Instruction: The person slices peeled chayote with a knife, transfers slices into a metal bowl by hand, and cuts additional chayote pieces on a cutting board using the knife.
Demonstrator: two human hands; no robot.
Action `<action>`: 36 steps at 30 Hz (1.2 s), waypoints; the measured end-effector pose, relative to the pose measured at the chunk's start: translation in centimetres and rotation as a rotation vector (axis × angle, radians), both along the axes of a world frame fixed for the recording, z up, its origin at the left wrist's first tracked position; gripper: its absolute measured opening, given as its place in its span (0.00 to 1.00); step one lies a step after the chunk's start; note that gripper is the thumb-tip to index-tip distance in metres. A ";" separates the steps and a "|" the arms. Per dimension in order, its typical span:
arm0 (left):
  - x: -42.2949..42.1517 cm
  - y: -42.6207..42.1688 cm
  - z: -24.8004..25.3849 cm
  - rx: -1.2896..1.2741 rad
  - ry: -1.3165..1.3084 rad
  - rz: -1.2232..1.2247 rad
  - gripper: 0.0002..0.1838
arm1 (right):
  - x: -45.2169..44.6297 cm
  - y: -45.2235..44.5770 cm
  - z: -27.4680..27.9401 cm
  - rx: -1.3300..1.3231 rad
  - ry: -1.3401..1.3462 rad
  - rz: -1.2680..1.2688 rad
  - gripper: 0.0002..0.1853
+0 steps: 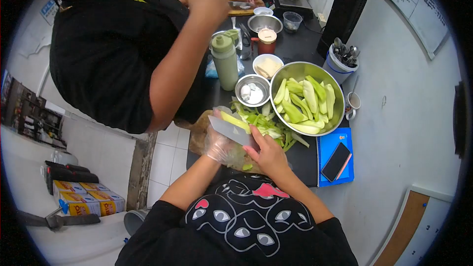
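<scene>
My left hand (219,145), in a clear plastic glove, is closed around a long pale-green vegetable piece (234,121). My right hand (268,152) grips a knife, whose broad grey blade (227,131) lies alongside the piece, pointing left; its handle is hidden in my fist. Beneath and beyond both hands is a heap of green peelings (268,124). Part of a wooden cutting board (198,130) shows under my left hand. Just beyond, on the right, a large steel bowl (341,99) holds several peeled, pale-green vegetable pieces (309,96).
A small steel bowl with white contents (253,91), a green bottle (225,64) and a red cup (266,44) stand beyond the peelings. A phone (337,160) rests on a blue notebook (322,140) at right. Another person's arm (182,69) is close on the left.
</scene>
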State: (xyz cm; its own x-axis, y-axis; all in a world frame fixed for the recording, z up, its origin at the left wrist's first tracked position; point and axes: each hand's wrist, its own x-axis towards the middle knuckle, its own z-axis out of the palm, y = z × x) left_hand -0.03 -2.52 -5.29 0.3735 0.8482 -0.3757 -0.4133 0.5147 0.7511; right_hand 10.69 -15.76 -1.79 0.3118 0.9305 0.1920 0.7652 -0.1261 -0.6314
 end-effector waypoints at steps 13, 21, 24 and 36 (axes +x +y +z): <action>-0.4 0.9 -0.4 0.223 0.187 -0.245 0.24 | 1.7 -0.5 -0.7 -0.091 0.308 0.039 0.21; -1.2 1.6 1.4 0.166 -0.010 -0.185 0.23 | 1.4 -1.7 -0.1 -0.088 0.119 0.035 0.24; -1.4 1.3 2.3 0.106 -0.017 -0.256 0.22 | 1.1 -1.4 -0.3 -0.082 0.112 0.048 0.26; -0.9 0.2 -2.6 0.543 0.398 -0.381 0.24 | 0.4 1.6 -0.9 -0.065 0.124 -0.029 0.29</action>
